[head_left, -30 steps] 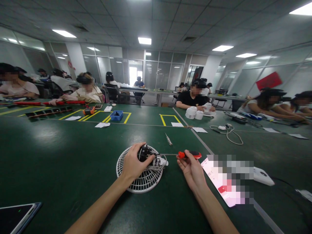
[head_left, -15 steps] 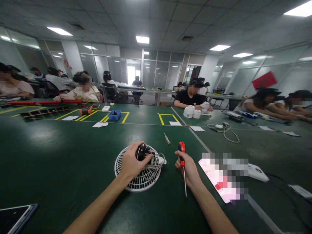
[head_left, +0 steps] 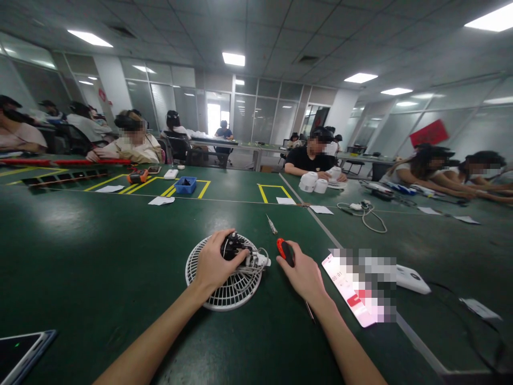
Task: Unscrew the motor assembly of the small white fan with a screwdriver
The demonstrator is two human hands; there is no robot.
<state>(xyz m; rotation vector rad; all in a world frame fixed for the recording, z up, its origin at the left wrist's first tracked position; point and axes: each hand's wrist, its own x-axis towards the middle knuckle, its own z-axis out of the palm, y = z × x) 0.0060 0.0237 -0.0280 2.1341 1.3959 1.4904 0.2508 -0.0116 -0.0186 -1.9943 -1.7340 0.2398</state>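
Here, far across the green table [head_left: 80,240], a small blue tray [head_left: 185,185] holds something dark, too small to tell. Nearer, the left hand [head_left: 212,264] curls its fingers around the black motor block [head_left: 233,249] at the middle of a white fan grille [head_left: 224,291] lying flat. The grille looks light, its thin ribs probably springy and breakable; hub or rim seems the safer hold. The right hand [head_left: 303,274] wraps closed around a red-and-black screwdriver [head_left: 285,251].

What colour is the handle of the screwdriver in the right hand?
Red with a black inset; the screwdriver handle shows best in the head view.
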